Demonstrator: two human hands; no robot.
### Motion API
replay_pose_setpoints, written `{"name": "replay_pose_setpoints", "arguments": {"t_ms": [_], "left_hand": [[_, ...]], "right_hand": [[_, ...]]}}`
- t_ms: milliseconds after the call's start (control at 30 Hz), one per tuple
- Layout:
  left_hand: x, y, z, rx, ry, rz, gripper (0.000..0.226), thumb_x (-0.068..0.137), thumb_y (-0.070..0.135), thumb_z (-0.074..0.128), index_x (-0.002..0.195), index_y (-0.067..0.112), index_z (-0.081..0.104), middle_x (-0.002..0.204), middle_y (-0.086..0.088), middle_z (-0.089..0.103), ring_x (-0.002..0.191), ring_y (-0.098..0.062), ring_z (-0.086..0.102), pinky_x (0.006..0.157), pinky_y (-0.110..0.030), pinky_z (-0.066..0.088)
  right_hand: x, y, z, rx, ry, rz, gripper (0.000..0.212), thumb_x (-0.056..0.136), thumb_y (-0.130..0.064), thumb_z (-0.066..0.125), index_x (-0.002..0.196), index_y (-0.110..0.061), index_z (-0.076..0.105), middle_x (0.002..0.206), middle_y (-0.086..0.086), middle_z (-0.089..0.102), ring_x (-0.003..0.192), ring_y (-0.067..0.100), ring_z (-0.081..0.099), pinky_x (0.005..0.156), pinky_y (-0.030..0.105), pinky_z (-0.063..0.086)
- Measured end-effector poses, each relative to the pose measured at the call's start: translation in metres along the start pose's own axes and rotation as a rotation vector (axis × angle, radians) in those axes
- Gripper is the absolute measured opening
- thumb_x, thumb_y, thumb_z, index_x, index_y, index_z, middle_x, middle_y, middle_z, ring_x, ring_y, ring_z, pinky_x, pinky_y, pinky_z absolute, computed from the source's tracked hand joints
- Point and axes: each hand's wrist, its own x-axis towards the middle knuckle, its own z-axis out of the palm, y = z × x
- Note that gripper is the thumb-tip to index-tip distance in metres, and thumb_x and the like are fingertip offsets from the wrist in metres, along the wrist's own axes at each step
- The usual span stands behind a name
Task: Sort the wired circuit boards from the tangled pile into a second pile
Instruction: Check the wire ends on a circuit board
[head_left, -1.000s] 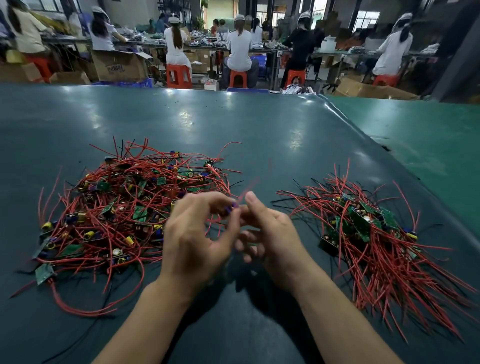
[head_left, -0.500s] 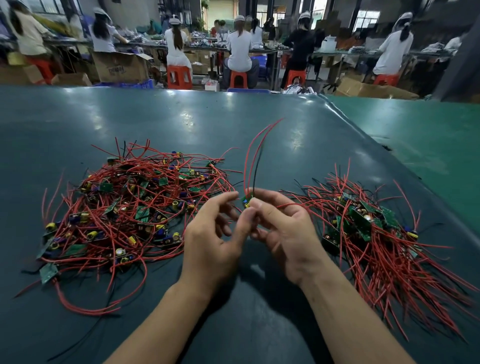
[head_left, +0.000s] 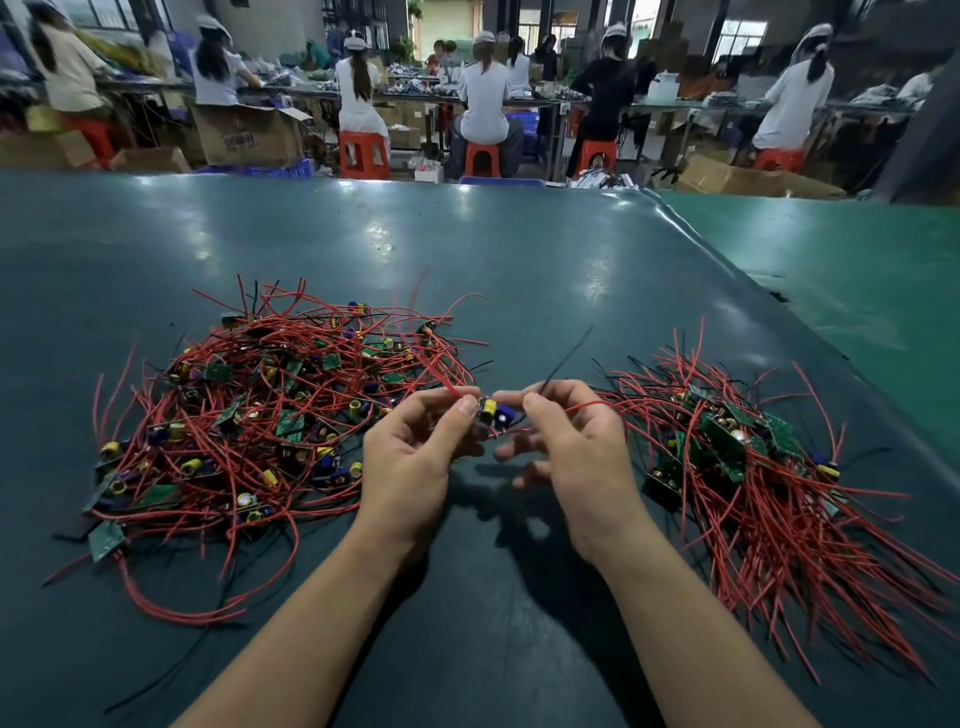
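While the left hand (head_left: 410, 457) and right hand (head_left: 576, 457) both pinch one small circuit board (head_left: 493, 413) between thumb and fingertips, held just above the table (head_left: 519, 270) midway between the tangled pile (head_left: 270, 410) on the left and the second pile (head_left: 753, 467) on the right, the step in hand looks like freeing a single board. Its thin, springy red wires (head_left: 447, 374) trail back toward the left heap, so the next move probably calls for drawing them clear before laying the board rightward. The board is flat and green, studded with yellow and blue cylindrical capacitors.
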Motion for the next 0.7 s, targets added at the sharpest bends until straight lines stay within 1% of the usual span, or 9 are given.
{"name": "replay_pose_setpoints", "arguments": {"t_ms": [100, 167, 233, 300, 333, 433, 533, 600, 700], "left_hand": [[0.002, 0.003, 0.002, -0.227, 0.066, -0.110, 0.011, 0.089, 0.003, 0.063, 0.085, 0.010, 0.069, 0.076, -0.005, 0.072, 0.064, -0.015, 0.068, 0.062, -0.022, 0.056], [0.004, 0.004, 0.002, -0.341, 0.085, -0.160, 0.011, 0.092, 0.001, 0.058, 0.085, 0.009, 0.062, 0.073, -0.006, 0.069, 0.062, -0.016, 0.068, 0.062, -0.023, 0.057], [0.005, 0.005, 0.001, -0.389, 0.040, -0.180, 0.011, 0.092, 0.001, 0.057, 0.086, 0.010, 0.056, 0.073, -0.008, 0.068, 0.064, -0.019, 0.069, 0.064, -0.026, 0.059], [0.004, 0.005, 0.001, -0.347, -0.016, -0.170, 0.010, 0.085, 0.006, 0.062, 0.090, 0.010, 0.055, 0.074, -0.008, 0.070, 0.063, -0.017, 0.069, 0.063, -0.024, 0.058], [0.003, 0.004, 0.001, -0.322, -0.032, -0.164, 0.016, 0.080, 0.010, 0.066, 0.093, 0.009, 0.057, 0.075, -0.008, 0.070, 0.062, -0.016, 0.068, 0.062, -0.023, 0.057], [0.002, 0.003, 0.000, -0.247, -0.084, -0.163, 0.029, 0.074, 0.019, 0.069, 0.101, 0.008, 0.067, 0.080, -0.011, 0.070, 0.063, -0.015, 0.066, 0.062, -0.021, 0.056], [-0.002, 0.003, 0.000, -0.173, -0.138, -0.164, 0.026, 0.068, 0.025, 0.076, 0.090, 0.011, 0.073, 0.083, -0.015, 0.070, 0.068, -0.019, 0.065, 0.066, -0.023, 0.056], [-0.003, 0.003, 0.002, -0.156, -0.134, -0.166, 0.027, 0.064, 0.027, 0.078, 0.086, 0.011, 0.075, 0.083, -0.015, 0.072, 0.069, -0.021, 0.066, 0.065, -0.024, 0.057], [-0.002, 0.004, 0.002, -0.216, -0.110, -0.171, 0.013, 0.070, 0.021, 0.073, 0.078, 0.012, 0.078, 0.074, -0.010, 0.071, 0.060, -0.014, 0.065, 0.060, -0.022, 0.056]], "right_hand": [[0.001, -0.007, -0.005, 0.324, -0.052, 0.105, 0.013, 0.095, -0.005, 0.052, 0.086, -0.014, 0.056, 0.095, 0.010, 0.074, 0.059, 0.017, 0.064, 0.042, 0.023, 0.047], [0.000, -0.009, -0.006, 0.433, -0.115, 0.115, 0.008, 0.087, -0.005, 0.056, 0.085, -0.012, 0.057, 0.094, 0.011, 0.074, 0.067, 0.019, 0.068, 0.051, 0.025, 0.053], [0.000, -0.007, -0.005, 0.473, -0.142, 0.091, 0.009, 0.079, -0.002, 0.061, 0.084, -0.009, 0.059, 0.090, 0.012, 0.073, 0.070, 0.020, 0.070, 0.061, 0.025, 0.057], [0.001, -0.002, -0.003, 0.406, -0.096, 0.049, 0.015, 0.081, 0.010, 0.060, 0.083, -0.005, 0.062, 0.081, 0.009, 0.072, 0.068, 0.019, 0.070, 0.064, 0.023, 0.057], [0.002, 0.000, -0.003, 0.350, -0.063, 0.028, 0.018, 0.084, 0.014, 0.059, 0.083, -0.003, 0.063, 0.077, 0.008, 0.071, 0.066, 0.018, 0.069, 0.064, 0.022, 0.057], [0.004, 0.004, -0.004, 0.216, -0.002, -0.004, 0.016, 0.084, 0.013, 0.062, 0.085, -0.002, 0.066, 0.071, 0.007, 0.071, 0.061, 0.017, 0.069, 0.060, 0.020, 0.056], [0.005, 0.005, -0.005, 0.158, 0.031, -0.038, 0.017, 0.083, 0.009, 0.068, 0.092, -0.006, 0.067, 0.067, 0.006, 0.071, 0.059, 0.016, 0.069, 0.058, 0.020, 0.055], [0.006, 0.005, -0.006, 0.113, 0.049, -0.080, 0.015, 0.083, 0.006, 0.070, 0.089, -0.008, 0.070, 0.068, 0.003, 0.072, 0.059, 0.014, 0.068, 0.057, 0.020, 0.054], [0.004, 0.006, -0.004, 0.054, -0.026, -0.085, 0.014, 0.083, 0.002, 0.070, 0.085, -0.011, 0.074, 0.075, 0.002, 0.073, 0.065, 0.012, 0.067, 0.060, 0.020, 0.055]]}}
